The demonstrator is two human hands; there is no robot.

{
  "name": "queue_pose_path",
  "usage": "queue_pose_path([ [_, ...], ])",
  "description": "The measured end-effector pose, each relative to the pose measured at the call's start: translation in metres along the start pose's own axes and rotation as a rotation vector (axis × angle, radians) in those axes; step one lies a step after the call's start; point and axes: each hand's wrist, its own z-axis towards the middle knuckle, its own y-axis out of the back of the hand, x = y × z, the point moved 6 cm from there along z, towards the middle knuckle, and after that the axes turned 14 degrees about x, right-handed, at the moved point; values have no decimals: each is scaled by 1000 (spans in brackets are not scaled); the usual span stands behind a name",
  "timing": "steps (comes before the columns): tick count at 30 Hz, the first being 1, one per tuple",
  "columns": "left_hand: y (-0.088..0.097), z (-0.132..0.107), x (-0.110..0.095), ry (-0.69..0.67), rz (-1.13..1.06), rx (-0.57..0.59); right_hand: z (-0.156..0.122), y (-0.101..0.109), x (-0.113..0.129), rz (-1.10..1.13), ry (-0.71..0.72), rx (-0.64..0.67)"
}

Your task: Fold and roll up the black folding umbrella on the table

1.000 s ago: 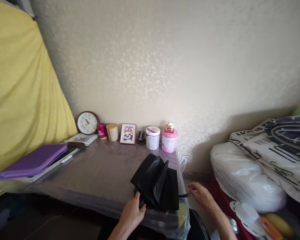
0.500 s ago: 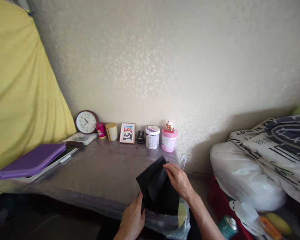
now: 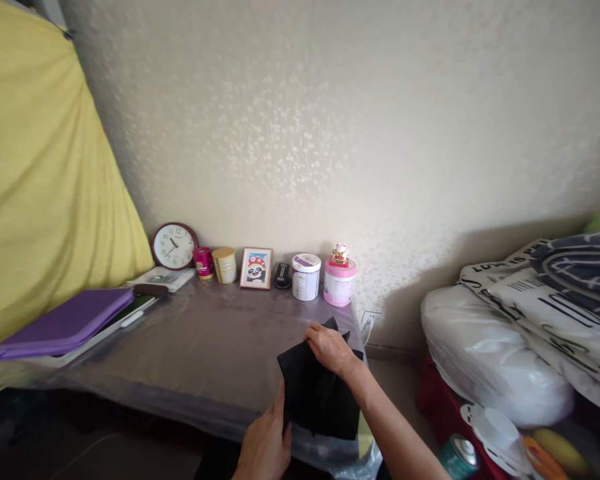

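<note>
A limp black folded sheet (image 3: 320, 397) is held between my hands over the near right corner of the table. I cannot tell whether it is a bag or a cloth. My left hand (image 3: 267, 437) pinches its lower left edge, thumb on the near side. My right hand (image 3: 330, 347) is closed over its upper edge, with the fingertips partly hidden and black corners poking up behind the knuckles.
The plastic-covered table (image 3: 220, 347) bears a purple folder (image 3: 65, 323) at left. Along the wall stand a clock (image 3: 175, 245), a framed panda picture (image 3: 256, 269), a white tub (image 3: 307, 277) and a pink tub (image 3: 339, 283). Bagged bedding (image 3: 490, 353) and a spray can (image 3: 459, 457) are at right.
My right hand has moved left and slightly down, from pinching the sheet's upper right edge to closing over its top. The sheet's raised flap has folded down. My left hand stays at the left edge.
</note>
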Motion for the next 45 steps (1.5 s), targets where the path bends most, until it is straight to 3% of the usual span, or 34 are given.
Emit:
queue_pose_path([
  [6,-8,-2,-10,69,46,85,21,-16,9,-19,-113,-48],
  [13,-18,-3,-15,90,29,114,36,-62,14,-95,-206,110],
  [18,-14,-6,-8,42,-141,101,35,-63,11,-86,-211,105],
  [21,-7,-9,-9,-56,-218,95,37,-63,11,-76,-206,101],
  [24,-2,-7,-12,-140,-188,122,41,-63,11,-65,-198,99],
  [27,-4,-3,-12,-133,-121,154,39,-59,14,-54,-195,98],
  [33,-8,0,-14,-72,-71,148,-3,-39,21,94,-140,-8],
  [40,-15,3,-14,-20,-15,129,-73,-56,-15,124,-268,101],
  [42,-17,3,-16,1,-4,136,-80,-58,-17,164,-279,37],
  [45,-18,2,-20,46,9,151,-76,-60,2,223,-136,-90],
])
